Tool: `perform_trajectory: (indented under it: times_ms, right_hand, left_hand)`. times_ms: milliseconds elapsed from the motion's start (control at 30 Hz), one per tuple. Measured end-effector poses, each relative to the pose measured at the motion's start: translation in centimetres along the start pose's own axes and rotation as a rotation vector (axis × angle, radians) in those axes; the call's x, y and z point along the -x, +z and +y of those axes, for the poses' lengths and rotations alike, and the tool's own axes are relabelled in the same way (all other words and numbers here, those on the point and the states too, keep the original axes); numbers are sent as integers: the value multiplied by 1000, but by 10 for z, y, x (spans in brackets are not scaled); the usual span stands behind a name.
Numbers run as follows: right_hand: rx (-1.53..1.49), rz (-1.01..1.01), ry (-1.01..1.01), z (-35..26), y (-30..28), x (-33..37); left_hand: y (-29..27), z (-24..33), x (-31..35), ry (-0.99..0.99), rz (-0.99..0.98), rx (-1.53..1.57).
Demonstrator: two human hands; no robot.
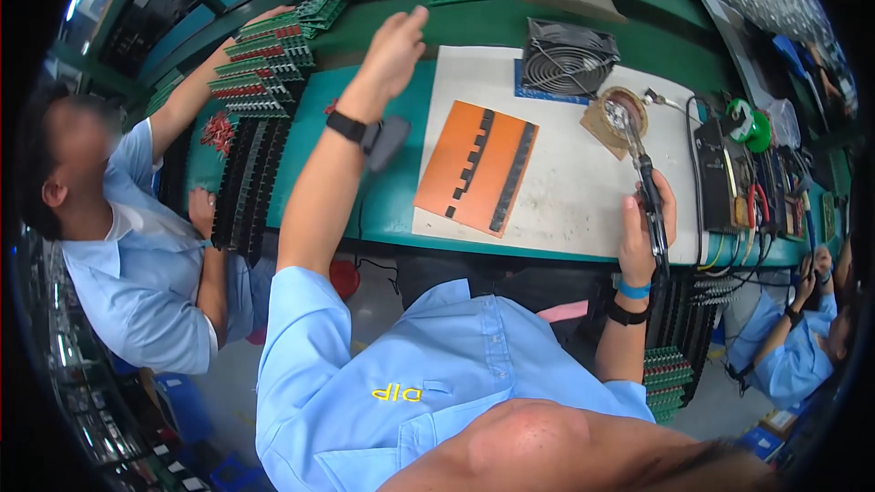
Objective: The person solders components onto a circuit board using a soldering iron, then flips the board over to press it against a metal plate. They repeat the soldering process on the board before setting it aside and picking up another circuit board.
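We are logging the line running out from the right hand (635, 237). Its grip is wrapping around the handle of a soldering iron (653, 210), and the iron is pointing away from the wearer, its long axis leaning slightly left toward the far end. The round cleaning pot (642, 109) is lying directly beyond that grip; the tip is overlapping it, but we are not managing to tell contact from hovering. The orange slotted plate (488, 169) is resting on the white mat (565, 219), left of the right hand, its dark strip running away from the wearer. The left hand (392, 53) is hanging past the plate's far left corner, well apart from the pot. We are seeing nothing in its grip; whether the fingers are apart, we are not able to tell.
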State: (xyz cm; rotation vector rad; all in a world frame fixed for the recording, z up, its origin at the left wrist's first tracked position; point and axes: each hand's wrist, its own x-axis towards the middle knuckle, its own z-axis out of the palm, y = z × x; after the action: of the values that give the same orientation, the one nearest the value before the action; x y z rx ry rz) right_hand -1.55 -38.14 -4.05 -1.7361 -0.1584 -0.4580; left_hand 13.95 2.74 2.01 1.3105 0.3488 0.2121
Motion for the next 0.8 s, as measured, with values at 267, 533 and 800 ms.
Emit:
perform_trajectory:
  times_ms: [267, 533, 800]
  right_hand:
    - [-30, 82, 11, 14, -3, 2]
    - [-273, 280, -34, 54, -14, -2]
    - [-732, 127, 165, 24, -9, -12]
  left_hand:
    - [-93, 41, 124, 603, -45, -867]
    - [-248, 105, 50, 941, 160, -1574]
    - [-291, 119, -3, 695, -113, -1580]
